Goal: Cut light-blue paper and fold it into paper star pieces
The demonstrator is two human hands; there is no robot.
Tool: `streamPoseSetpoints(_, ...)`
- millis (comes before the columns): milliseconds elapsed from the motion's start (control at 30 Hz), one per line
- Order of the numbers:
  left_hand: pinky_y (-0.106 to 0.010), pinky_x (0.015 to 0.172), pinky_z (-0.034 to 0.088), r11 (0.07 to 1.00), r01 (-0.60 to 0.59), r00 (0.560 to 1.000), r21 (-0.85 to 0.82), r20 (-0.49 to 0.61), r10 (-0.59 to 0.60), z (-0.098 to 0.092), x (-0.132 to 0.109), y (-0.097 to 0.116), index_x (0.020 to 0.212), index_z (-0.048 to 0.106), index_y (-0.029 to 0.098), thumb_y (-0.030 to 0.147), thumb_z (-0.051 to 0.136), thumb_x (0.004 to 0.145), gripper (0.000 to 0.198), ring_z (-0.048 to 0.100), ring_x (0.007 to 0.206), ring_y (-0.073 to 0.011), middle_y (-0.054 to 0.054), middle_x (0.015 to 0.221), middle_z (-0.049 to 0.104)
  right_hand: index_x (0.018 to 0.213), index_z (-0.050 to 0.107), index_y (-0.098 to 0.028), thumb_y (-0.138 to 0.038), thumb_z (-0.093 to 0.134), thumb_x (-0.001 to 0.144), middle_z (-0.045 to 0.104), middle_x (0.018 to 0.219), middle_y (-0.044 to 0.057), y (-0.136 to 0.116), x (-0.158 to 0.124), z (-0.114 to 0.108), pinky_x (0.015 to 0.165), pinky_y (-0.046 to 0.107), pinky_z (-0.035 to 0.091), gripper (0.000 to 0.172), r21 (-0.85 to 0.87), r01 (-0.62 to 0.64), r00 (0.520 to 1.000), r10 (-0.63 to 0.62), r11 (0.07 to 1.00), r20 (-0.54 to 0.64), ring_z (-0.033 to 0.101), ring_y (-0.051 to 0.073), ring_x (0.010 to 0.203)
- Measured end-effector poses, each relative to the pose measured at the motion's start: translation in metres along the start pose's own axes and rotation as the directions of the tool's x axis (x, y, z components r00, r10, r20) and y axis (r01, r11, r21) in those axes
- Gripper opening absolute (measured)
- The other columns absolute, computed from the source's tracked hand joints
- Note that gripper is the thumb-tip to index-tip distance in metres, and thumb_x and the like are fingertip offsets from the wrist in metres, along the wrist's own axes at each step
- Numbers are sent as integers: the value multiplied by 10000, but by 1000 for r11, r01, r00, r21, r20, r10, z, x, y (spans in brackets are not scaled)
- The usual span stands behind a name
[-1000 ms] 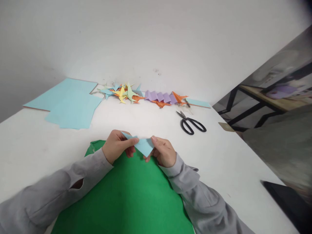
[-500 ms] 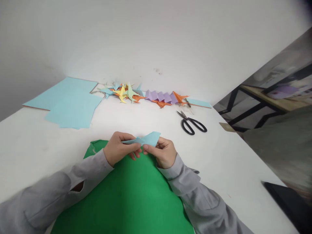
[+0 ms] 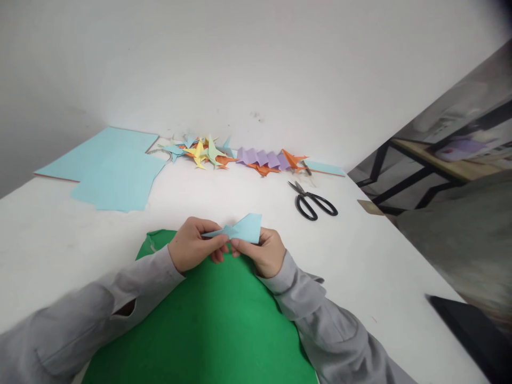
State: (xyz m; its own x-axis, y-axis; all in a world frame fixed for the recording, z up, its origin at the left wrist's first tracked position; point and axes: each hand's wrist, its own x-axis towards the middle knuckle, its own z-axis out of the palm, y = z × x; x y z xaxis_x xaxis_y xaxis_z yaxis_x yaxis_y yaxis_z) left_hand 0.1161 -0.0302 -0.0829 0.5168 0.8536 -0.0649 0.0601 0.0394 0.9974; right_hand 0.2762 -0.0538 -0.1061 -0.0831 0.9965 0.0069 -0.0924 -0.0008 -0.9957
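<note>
A small piece of folded light-blue paper [image 3: 247, 228] is held between both hands, over the tip of a green cloth-like surface [image 3: 224, 309]. My left hand [image 3: 197, 244] pinches its narrow pointed end between thumb and fingers. On the other side, my right hand [image 3: 264, 250] grips the paper's lower edge, thumb in front and fingers behind. The wider flap of the paper rises above the right thumb. Part of the paper's middle is covered by the thumbs.
Black-handled scissors [image 3: 307, 201] lie beyond my right hand. Folded paper cranes [image 3: 204, 153] and a purple pleated paper [image 3: 262, 158] line the wall. Light-blue sheets [image 3: 116, 170] lie at the back left. A dark flat object [image 3: 468, 325] sits at the table's right edge.
The wide flap of the blue paper has turned to face me more squarely. Both hands keep their hold, with the right thumb shifted slightly left.
</note>
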Motion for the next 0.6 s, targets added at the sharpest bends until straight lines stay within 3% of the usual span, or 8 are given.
streamPoseSetpoints(400, -233, 447, 472, 989, -40, 999, 142, 17, 38, -1, -2, 1, 556, 604, 120, 232, 594, 697, 180, 565, 426, -121, -9, 486, 591, 473, 622, -150, -279, 698, 569, 602, 446, 1, -11, -2, 1, 428, 232, 474, 178, -51, -83, 995, 85, 995, 49, 540, 110, 394)
streamPoseSetpoints(600, -224, 433, 459, 991, -38, 999, 126, 3, 38, -6, -1, 5, 546, 603, 120, 242, 618, 680, 182, 566, 418, -120, -13, 489, 600, 487, 621, -148, -276, 720, 559, 616, 446, 4, -3, -1, -3, 400, 228, 451, 176, 43, -71, 997, 69, 997, 36, 536, 110, 370)
